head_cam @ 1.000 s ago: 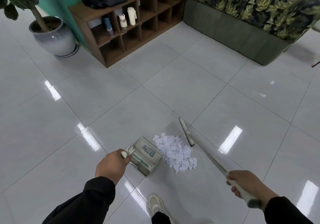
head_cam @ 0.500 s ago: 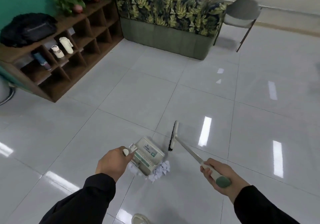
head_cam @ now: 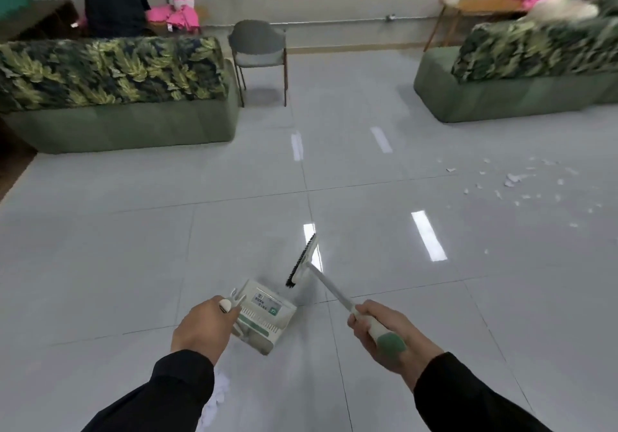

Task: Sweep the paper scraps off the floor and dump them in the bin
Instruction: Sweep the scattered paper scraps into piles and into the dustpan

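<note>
My left hand [head_cam: 204,328] grips the handle of a white and green dustpan [head_cam: 264,318] held just above the floor. My right hand [head_cam: 384,334] grips the green-tipped handle of a white broom [head_cam: 302,264], whose black bristles hang above the tiles just beyond the pan. A clump of white paper scraps [head_cam: 215,398] lies on the floor beside my left sleeve. Several more scraps [head_cam: 515,184] are scattered on the tiles at the far right. No bin is in view.
A leaf-patterned green sofa [head_cam: 117,90] stands at the back left and another [head_cam: 521,74] at the back right. A grey chair [head_cam: 259,54] sits between them. A person in black [head_cam: 113,3] sits behind the left sofa. Glossy tiled floor stretches in front of me.
My view has swung right, away from the shelf toward the sofas. The broom has lifted off the floor and the scrap pile has slid from in front of the dustpan to beside my left arm.
</note>
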The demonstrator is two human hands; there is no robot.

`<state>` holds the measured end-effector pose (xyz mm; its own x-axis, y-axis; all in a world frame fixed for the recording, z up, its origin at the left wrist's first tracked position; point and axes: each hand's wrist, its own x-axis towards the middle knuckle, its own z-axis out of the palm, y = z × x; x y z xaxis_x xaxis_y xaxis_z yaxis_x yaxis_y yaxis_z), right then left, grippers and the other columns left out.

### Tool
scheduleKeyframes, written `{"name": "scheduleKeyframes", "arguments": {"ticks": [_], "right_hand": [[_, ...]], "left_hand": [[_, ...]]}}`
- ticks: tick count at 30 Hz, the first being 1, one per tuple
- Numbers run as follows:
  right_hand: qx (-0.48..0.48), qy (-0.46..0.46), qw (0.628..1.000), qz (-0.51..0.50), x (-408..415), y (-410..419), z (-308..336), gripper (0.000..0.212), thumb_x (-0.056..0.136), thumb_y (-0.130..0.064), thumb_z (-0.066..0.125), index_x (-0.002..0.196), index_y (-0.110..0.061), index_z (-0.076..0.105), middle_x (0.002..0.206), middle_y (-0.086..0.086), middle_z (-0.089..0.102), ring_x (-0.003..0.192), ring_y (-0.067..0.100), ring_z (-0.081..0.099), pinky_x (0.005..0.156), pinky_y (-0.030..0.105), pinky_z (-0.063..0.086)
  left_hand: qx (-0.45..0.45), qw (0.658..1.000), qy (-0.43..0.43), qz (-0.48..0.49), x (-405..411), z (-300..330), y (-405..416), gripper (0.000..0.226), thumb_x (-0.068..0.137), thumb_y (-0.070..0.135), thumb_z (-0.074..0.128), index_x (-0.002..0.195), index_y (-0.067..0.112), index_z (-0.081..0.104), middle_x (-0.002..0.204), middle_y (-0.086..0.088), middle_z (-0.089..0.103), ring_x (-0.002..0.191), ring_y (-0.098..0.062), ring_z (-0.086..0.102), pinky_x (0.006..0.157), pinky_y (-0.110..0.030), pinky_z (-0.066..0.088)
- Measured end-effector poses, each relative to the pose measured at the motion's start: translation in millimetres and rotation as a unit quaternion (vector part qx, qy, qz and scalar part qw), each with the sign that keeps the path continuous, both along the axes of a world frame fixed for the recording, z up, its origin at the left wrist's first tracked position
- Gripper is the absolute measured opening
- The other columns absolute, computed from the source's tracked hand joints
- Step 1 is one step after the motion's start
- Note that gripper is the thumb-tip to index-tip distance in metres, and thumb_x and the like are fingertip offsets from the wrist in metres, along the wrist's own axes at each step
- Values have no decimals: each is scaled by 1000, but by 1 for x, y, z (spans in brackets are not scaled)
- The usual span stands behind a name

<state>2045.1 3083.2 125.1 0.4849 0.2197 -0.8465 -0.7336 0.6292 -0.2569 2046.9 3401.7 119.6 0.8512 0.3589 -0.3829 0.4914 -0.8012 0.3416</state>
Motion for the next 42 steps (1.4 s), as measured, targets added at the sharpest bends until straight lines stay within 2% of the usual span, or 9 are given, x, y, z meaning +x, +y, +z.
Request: {"name": "scheduleKeyframes", "arguments": {"ticks": [4, 11, 16, 17, 22, 27, 29, 35, 42], "right_hand": [[7, 25, 997, -75, 16, -78, -8, 28, 86, -2, 69, 109, -1, 52, 75, 13, 59, 46, 12, 54, 42, 21, 53], [2, 30, 975, -222, 72, -167, -1, 21, 90, 3, 59, 108, 0, 50, 79, 16, 54, 44, 13, 51, 40, 20, 52], [-8, 28, 952, -306, 174, -233, -3, 28, 91, 3, 58, 117, 1, 49, 81, 17, 53, 47, 14, 50, 38, 23, 51], [-10, 34, 947, -318, 175, -229, 3, 27, 92, 3, 56, 117, -1, 48, 80, 18, 52, 45, 14, 49, 36, 22, 50], [21, 2, 919, -394, 284, -288, 6, 21, 93, 3, 51, 111, -6, 43, 75, 17, 50, 39, 15, 46, 35, 20, 47], [64, 21, 909, -411, 363, -353, -2, 45, 74, 8, 57, 114, -7, 41, 70, 18, 50, 34, 19, 46, 31, 22, 45], [54, 21, 909, -413, 396, -375, -5, 46, 72, 7, 57, 113, -5, 41, 70, 17, 50, 34, 19, 46, 31, 23, 45], [24, -8, 916, -400, 534, -471, -18, 25, 91, 4, 52, 113, -5, 43, 79, 17, 50, 46, 14, 46, 37, 21, 49], [4, 32, 955, -296, 720, -567, -13, 26, 95, 3, 48, 120, 3, 47, 75, 19, 51, 44, 16, 42, 33, 20, 43]], "left_hand": [[0, 996, 10, -91, 69, 0, -89, 41, 98, 63, 48, 79, 27, 57, 73, 8, 64, 67, -13, 59, 58, -29, 41], [-35, 984, -5, -177, 197, -3, -201, 45, 97, 61, 52, 72, 25, 55, 66, 7, 60, 61, -14, 54, 56, -28, 41], [-58, 962, -11, -268, 340, 0, -294, 46, 96, 67, 48, 75, 27, 60, 70, 8, 65, 68, -11, 61, 58, -28, 45], [-51, 959, -7, -279, 340, 7, -296, 46, 96, 67, 48, 75, 28, 61, 70, 8, 65, 67, -10, 60, 58, -27, 44], [-47, 933, -23, -356, 496, 25, -381, 41, 96, 65, 49, 79, 30, 62, 69, 9, 63, 66, -10, 60, 57, -26, 44], [-32, 924, -21, -381, 591, 32, -453, 37, 96, 60, 50, 76, 29, 59, 66, 10, 61, 63, -8, 56, 57, -25, 41], [-27, 916, -30, -398, 625, 31, -477, 37, 96, 58, 50, 78, 28, 59, 68, 9, 62, 65, -9, 57, 58, -26, 40], [-23, 932, -26, -361, 746, 28, -552, 32, 96, 52, 53, 77, 26, 58, 70, 7, 63, 66, -13, 58, 57, -27, 40], [-17, 950, -34, -310, 896, 34, -617, 34, 95, 57, 53, 77, 28, 59, 69, 7, 63, 66, -12, 60, 58, -27, 42]]}}
